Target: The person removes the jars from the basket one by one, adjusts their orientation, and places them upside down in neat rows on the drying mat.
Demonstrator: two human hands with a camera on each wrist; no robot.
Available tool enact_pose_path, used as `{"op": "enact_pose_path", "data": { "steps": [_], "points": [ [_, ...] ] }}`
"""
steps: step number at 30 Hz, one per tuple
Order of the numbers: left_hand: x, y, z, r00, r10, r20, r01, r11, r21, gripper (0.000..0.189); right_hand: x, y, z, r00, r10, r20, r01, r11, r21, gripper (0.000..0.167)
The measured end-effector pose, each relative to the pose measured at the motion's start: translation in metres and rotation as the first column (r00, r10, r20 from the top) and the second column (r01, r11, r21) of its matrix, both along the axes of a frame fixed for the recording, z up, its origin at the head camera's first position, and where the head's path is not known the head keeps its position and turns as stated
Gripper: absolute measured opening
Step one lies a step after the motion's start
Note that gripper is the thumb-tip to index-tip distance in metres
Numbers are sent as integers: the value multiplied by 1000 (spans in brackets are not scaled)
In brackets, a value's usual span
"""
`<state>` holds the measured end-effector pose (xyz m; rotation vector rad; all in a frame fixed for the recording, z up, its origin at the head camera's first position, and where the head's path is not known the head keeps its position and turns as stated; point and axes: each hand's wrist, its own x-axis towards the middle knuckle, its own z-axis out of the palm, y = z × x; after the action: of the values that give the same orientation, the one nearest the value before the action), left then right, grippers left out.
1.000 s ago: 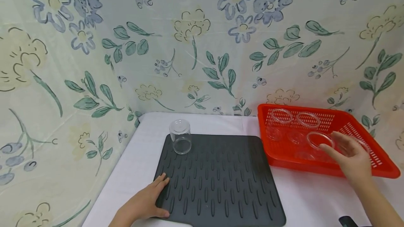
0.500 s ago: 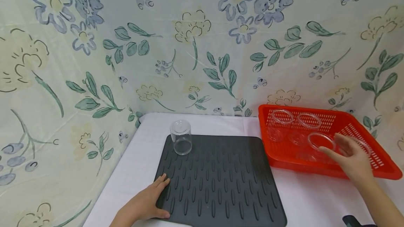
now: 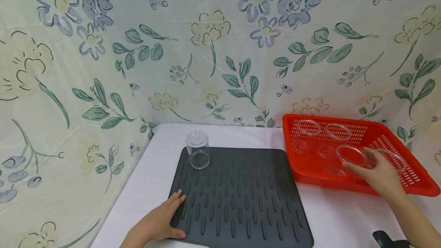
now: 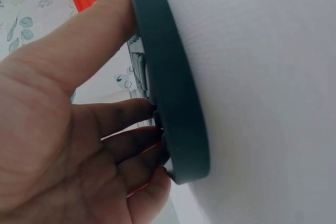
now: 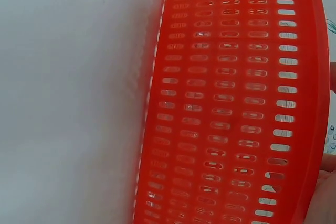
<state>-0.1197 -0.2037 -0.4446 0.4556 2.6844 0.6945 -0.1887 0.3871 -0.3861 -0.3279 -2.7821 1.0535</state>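
My left hand (image 3: 160, 217) rests on the left edge of a dark grey ridged drying mat (image 3: 237, 198), fingers and thumb spread; in the left wrist view its fingertips touch the mat's rim (image 4: 170, 93). An upside-down clear glass (image 3: 198, 150) stands at the mat's far left corner. Over the red basket (image 3: 327, 179), my right hand (image 3: 382, 173) has its thumb and curled fingers about the rim of a clear glass (image 3: 351, 155). The right wrist view mostly shows the basket's slotted side (image 5: 226, 103), which hides that glass and most of the hand.
More clear glasses, such as one at the back left (image 3: 309, 127), stand in the basket. A black object (image 3: 387, 240) lies at the front right, by the right forearm. Flowered cloth (image 3: 220, 49) hangs behind the white-covered table (image 3: 234, 133).
My right hand has shifted slightly left, and its thumb and fingers have come in about the glass in the basket. The left hand has stayed on the mat.
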Motion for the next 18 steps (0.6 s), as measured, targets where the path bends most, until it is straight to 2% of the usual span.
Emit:
{"op": "enact_pose_path", "data": {
  "steps": [12, 18],
  "points": [
    [0, 0, -1, 1000, -9, 15, 9, 1000, 29, 105, -7, -9, -1, 995, -92, 50, 91, 996, 22, 111],
    [1, -1, 1, 1000, -6, 14, 6, 1000, 26, 105, -5, -12, -4, 993, -115, 18, 114, 993, 17, 109]
  ]
}}
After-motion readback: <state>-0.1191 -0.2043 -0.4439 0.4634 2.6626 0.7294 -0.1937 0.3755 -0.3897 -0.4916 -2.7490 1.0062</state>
